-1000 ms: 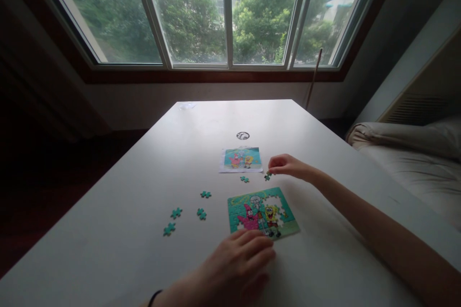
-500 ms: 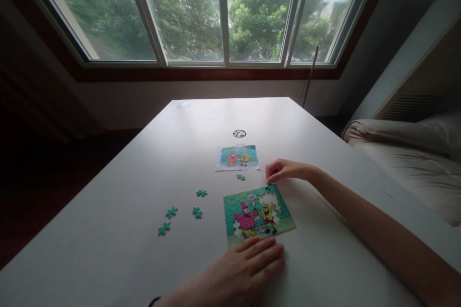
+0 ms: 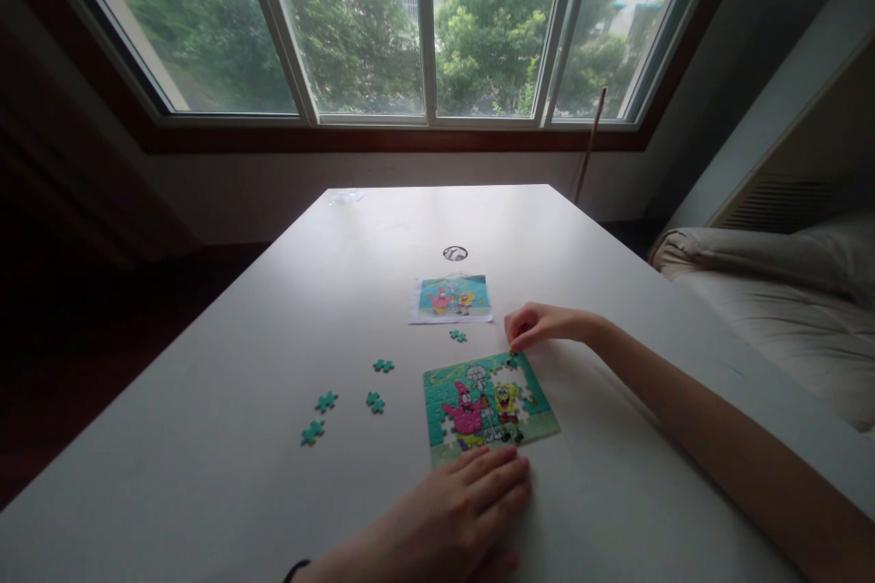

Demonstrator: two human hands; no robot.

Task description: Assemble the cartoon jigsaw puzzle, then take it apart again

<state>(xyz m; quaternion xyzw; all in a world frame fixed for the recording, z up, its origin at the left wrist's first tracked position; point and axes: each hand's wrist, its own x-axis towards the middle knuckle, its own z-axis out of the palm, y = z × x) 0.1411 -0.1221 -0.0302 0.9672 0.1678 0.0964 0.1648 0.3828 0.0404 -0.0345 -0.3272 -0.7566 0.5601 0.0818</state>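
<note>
A jigsaw puzzle with cartoon figures lies partly assembled on the white table, with white gaps at its upper right and lower left. My left hand rests over its near edge, fingers stretched out and lying flat. At the far right corner, my right hand pinches a small puzzle piece, which touches the puzzle's top edge; the fingers partly hide it. Beyond stands no gap to a printed reference picture lying flat near the right hand. A loose green piece sits between picture and puzzle.
Several loose green pieces lie left of the puzzle, among them one piece farthest left. A round black mark and a clear plastic scrap are farther back on the table. A padded cushion is at the right.
My left hand has shifted slightly left and toward me along the puzzle's near edge. My right hand stays almost in place, its piece still at the top edge.
</note>
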